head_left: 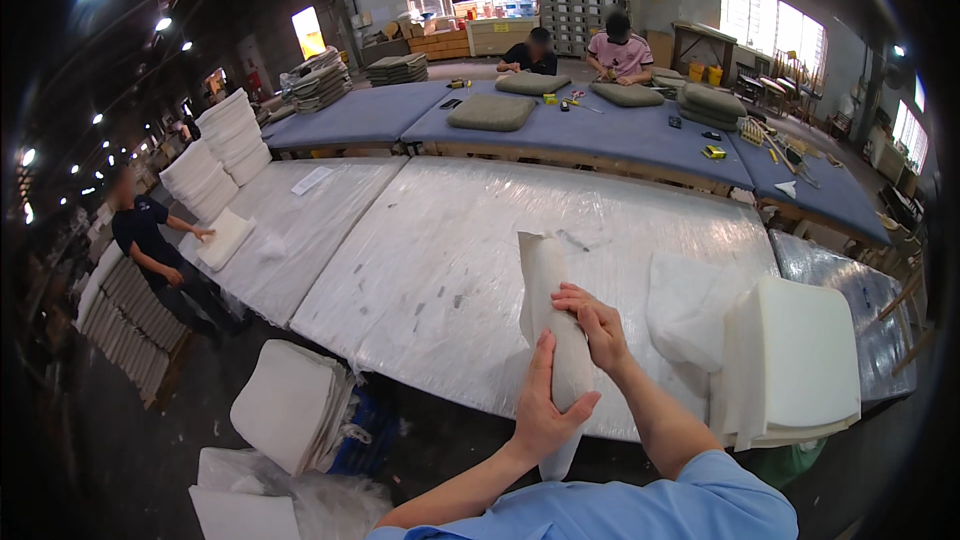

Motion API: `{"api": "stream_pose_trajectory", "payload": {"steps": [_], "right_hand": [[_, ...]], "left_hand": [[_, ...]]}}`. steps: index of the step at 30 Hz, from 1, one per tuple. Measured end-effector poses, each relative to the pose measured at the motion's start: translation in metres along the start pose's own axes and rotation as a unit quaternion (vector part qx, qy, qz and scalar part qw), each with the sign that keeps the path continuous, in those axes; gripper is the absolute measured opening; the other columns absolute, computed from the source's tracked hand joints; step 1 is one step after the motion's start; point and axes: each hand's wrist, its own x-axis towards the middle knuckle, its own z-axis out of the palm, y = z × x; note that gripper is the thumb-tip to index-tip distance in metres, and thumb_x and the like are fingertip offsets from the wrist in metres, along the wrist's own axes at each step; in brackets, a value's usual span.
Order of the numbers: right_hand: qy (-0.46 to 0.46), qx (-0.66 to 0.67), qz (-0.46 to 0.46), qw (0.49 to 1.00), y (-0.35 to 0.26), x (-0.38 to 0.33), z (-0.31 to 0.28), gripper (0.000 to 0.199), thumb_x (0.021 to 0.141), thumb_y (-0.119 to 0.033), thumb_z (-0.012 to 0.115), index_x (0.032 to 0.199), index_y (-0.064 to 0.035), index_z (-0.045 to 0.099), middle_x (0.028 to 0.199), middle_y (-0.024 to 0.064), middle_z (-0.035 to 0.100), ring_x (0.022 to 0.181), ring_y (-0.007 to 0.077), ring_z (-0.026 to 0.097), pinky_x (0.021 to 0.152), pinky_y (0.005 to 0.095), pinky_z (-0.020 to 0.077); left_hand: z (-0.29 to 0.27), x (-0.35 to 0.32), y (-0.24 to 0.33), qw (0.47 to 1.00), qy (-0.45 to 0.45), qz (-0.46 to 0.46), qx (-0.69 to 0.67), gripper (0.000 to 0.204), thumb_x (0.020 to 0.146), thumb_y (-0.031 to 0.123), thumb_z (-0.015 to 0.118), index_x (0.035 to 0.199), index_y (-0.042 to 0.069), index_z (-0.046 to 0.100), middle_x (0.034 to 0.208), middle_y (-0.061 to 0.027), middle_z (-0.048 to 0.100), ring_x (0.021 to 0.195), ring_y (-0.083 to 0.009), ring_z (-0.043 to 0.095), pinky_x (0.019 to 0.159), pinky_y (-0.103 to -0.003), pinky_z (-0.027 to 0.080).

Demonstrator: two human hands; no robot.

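I hold a rolled-up white foam or fabric piece (548, 280) upright over the near edge of a plastic-covered table (450, 270). My left hand (548, 410) grips its lower part from the left. My right hand (595, 325) clasps its middle from the right, fingers wrapped over it. A loose white cloth cover (688, 308) lies just right of my hands, and beside it sits a stack of white foam pads (805, 360).
More white foam pads (290, 405) lean by the floor at lower left. A person in dark clothes (150, 250) handles a pad at the left table. Two seated people (580, 52) work at the far blue tables (600, 130) with grey cushions and tools.
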Motion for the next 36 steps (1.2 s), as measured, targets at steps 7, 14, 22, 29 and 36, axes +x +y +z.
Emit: {"api": "stream_pose_trajectory", "payload": {"steps": [7, 14, 22, 29, 36], "right_hand": [[-0.032, -0.149, 0.088, 0.984, 0.042, 0.042, -0.049, 0.028, 0.105, -0.024, 0.058, 0.111, -0.0041, 0.078, 0.123, 0.0107, 0.075, 0.138, 0.0321, 0.055, 0.116, 0.04, 0.0415], [0.029, -0.255, 0.209, 0.944, 0.061, 0.043, -0.09, 0.028, 0.097, -0.025, 0.067, 0.112, -0.0054, 0.079, 0.124, 0.0103, 0.075, 0.14, 0.0312, 0.053, 0.116, 0.0378, 0.0407], [0.221, -0.057, 0.3, 0.926, 0.068, -0.018, -0.137, 0.032, 0.098, -0.024, 0.067, 0.106, 0.0052, 0.078, 0.137, 0.0085, 0.068, 0.123, 0.0186, 0.061, 0.103, 0.0299, 0.0456], [0.392, 0.154, 0.391, 0.818, 0.07, -0.081, -0.173, 0.037, 0.101, -0.039, 0.065, 0.108, -0.0048, 0.077, 0.11, 0.0083, 0.075, 0.104, 0.0174, 0.067, 0.091, 0.0307, 0.0524], [0.303, 0.369, 0.519, 0.709, 0.076, -0.151, -0.083, 0.042, 0.104, -0.045, 0.058, 0.106, -0.0066, 0.075, 0.099, 0.0099, 0.075, 0.094, 0.0221, 0.072, 0.086, 0.0381, 0.0584]], "left_hand": [[0.007, -0.011, 0.008, 0.997, -0.072, 0.025, 0.0, 0.099, 0.085, 0.029, 0.083, 0.16, -0.006, 0.028, 0.165, -0.0289, 0.029, 0.154, -0.0408, 0.031, 0.124, -0.046, 0.028], [-0.012, -0.022, -0.042, 0.969, -0.186, -0.033, -0.158, 0.077, 0.099, 0.041, 0.067, 0.157, -0.001, 0.038, 0.163, -0.0239, 0.037, 0.152, -0.0368, 0.036, 0.122, -0.04, 0.033], [-0.047, -0.136, -0.184, 0.628, -0.132, -0.671, -0.372, 0.077, 0.106, 0.062, 0.046, 0.153, 0.001, 0.048, 0.152, -0.0153, 0.055, 0.142, -0.0263, 0.048, 0.115, -0.038, 0.04], [-0.078, -0.11, -0.191, 0.747, -0.137, -0.586, -0.281, 0.059, 0.107, 0.049, 0.055, 0.131, -0.004, 0.065, 0.119, -0.0117, 0.073, 0.1, -0.0194, 0.07, 0.088, -0.036, 0.054], [-0.186, -0.072, -0.103, 0.727, -0.134, -0.667, -0.089, 0.05, 0.102, 0.05, 0.059, 0.127, 0.006, 0.057, 0.102, -0.0069, 0.069, 0.078, -0.0187, 0.067, 0.057, -0.035, 0.055]]}}
